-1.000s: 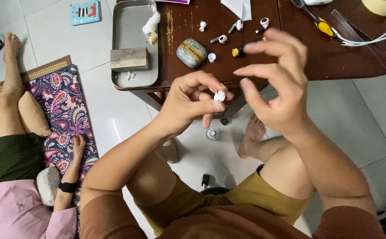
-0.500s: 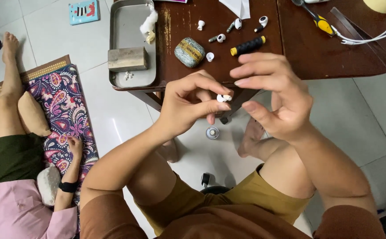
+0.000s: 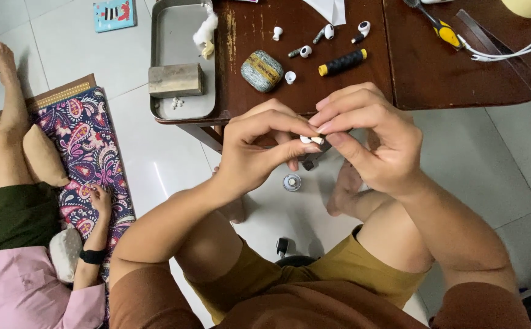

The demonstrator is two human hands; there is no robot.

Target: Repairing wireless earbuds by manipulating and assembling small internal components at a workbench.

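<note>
Head view shows the left hand (image 3: pixel 259 152) and right hand (image 3: pixel 363 140) meeting just off the tabletop's (image 3: pixel 351 91) front edge, fingertips pinched on a small white earbud piece (image 3: pixel 307 139) — seemingly mid-fitting — so any next move calls for fine, steady fingertip pressure.

A small white piece (image 3: pixel 306 139) is seen. The surface (image 3: pixel 363 85) is dark brown, the tray (image 3: pixel 177 30) grey. A paisley pattern is shown on the mat (image 3: pixel 89 146).
</note>
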